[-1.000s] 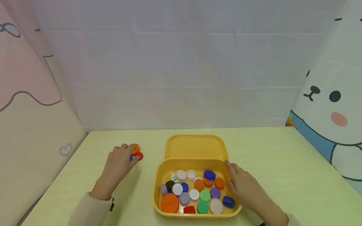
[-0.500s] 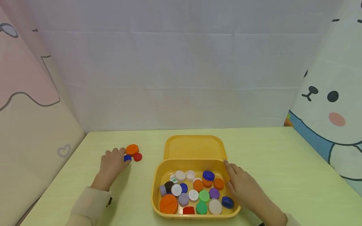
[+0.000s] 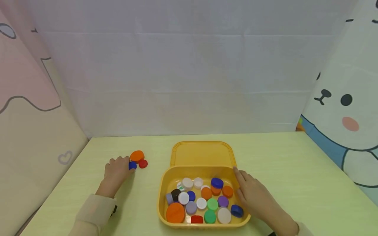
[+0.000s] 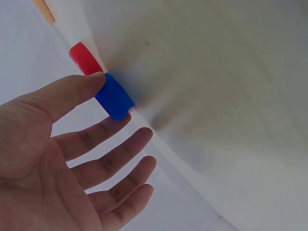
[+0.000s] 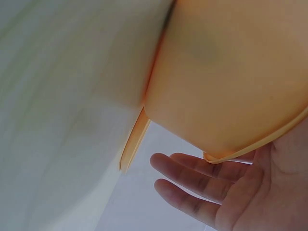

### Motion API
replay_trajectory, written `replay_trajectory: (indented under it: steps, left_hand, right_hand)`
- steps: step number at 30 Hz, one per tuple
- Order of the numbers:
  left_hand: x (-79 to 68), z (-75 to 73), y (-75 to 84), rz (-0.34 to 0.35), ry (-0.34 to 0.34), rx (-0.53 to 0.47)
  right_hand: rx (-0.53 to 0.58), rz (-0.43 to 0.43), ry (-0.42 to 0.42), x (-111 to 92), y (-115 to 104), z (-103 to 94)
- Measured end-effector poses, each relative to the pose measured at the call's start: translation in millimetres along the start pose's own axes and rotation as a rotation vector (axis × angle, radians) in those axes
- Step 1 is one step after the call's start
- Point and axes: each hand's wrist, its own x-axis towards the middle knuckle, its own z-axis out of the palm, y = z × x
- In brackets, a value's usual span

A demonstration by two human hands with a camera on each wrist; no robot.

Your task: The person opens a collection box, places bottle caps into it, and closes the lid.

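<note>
My left hand (image 3: 115, 171) pinches a blue bottle cap (image 4: 114, 98) between thumb and index finger at the left of the table; the other fingers spread loosely. Beside that cap lie a red cap (image 3: 143, 164) and a larger orange cap (image 3: 137, 156). My right hand (image 3: 255, 195) rests on the right rim of a yellow plastic box (image 3: 203, 226), thumb over the inside. In the right wrist view, several of its fingers (image 5: 192, 175) stretch out straight past the outer wall.
Inside the box lie several caps, among them a large orange cap (image 3: 175, 213), a green cap (image 3: 210, 216) and a purple cap (image 3: 223, 201). Its yellow lid (image 3: 203, 154) lies folded back behind it. A white cloth wall (image 3: 189, 82) rises beyond the table's far edge.
My left hand has drawn left from the orange and red caps and now pinches the blue cap. The right hand keeps its place on the box rim.
</note>
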Motion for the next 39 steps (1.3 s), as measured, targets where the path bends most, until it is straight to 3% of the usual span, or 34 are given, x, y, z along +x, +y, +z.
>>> replay_trajectory:
  steps: [14, 21, 28, 33, 39]
  left_hand:
    - [-1.3, 0.0, -5.5, -0.025, -0.023, -0.012]
    - [-8.4, -7.2, -0.8, 0.016, 0.068, -0.009]
    - [-16.8, -24.3, 17.5, 0.056, 0.144, 0.021]
    - [-22.5, -35.6, 34.5, 0.085, 0.196, -0.008]
    - [-31.3, -43.3, 59.2, 0.163, 0.268, -0.012]
  right_hand:
    - [-0.002, 0.015, -0.022, 1, 1, -0.8]
    - [0.0, 0.005, -0.022, 1, 1, -1.1]
    - [0.002, 0.009, -0.033, 1, 1, 0.7]
    - [0.003, 0.003, -0.017, 0, 2, 1.7]
    - [0.006, 0.003, -0.013, 0, 2, 1.5]
